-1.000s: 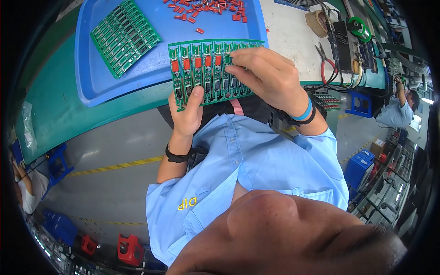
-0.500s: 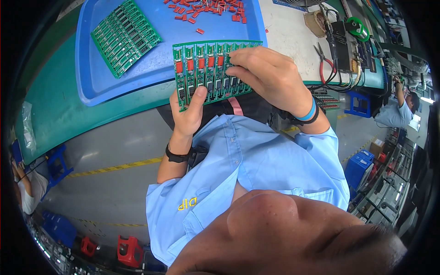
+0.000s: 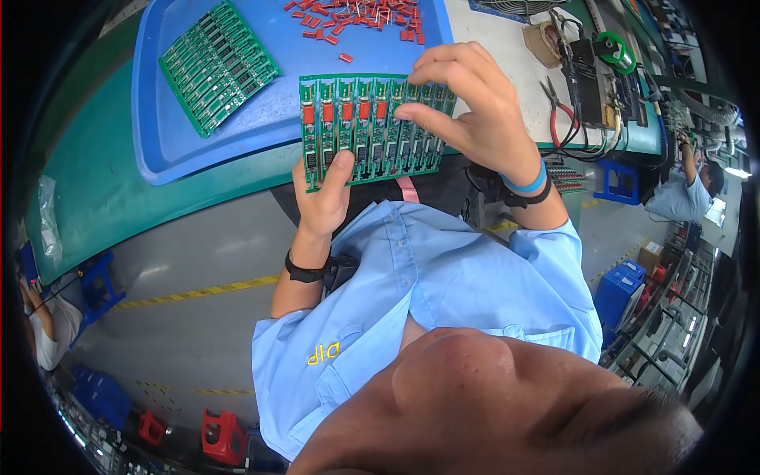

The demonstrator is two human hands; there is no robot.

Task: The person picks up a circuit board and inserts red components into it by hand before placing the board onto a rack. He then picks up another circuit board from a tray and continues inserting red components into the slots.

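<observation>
My left hand [image 3: 323, 204] grips the near left edge of a green circuit board panel [image 3: 355, 133], thumb on top. The panel is tilted toward me at the near edge of a blue tray [image 3: 148, 168]. Several red block-shaped components [image 3: 347, 112] sit in a row across its left half. My right hand [image 3: 484, 111] is over the panel's right side, thumb and fingers apart, with nothing visible between them. It hides part of the panel's right end. Loose red components [image 3: 372, 14] with wire leads lie heaped at the tray's far side, and one lies apart.
A second green panel [image 3: 219, 71] lies in the tray's left part. To the right are red-handled pliers [image 3: 556, 100], a green wire spool [image 3: 616, 52] and cables. A clear plastic bag [image 3: 49, 222] rests on the green table at left. Other people work at both sides.
My right hand has lifted off the panel, its fingers and thumb spreading apart and moving slightly up. My left hand and the panel have barely moved.
</observation>
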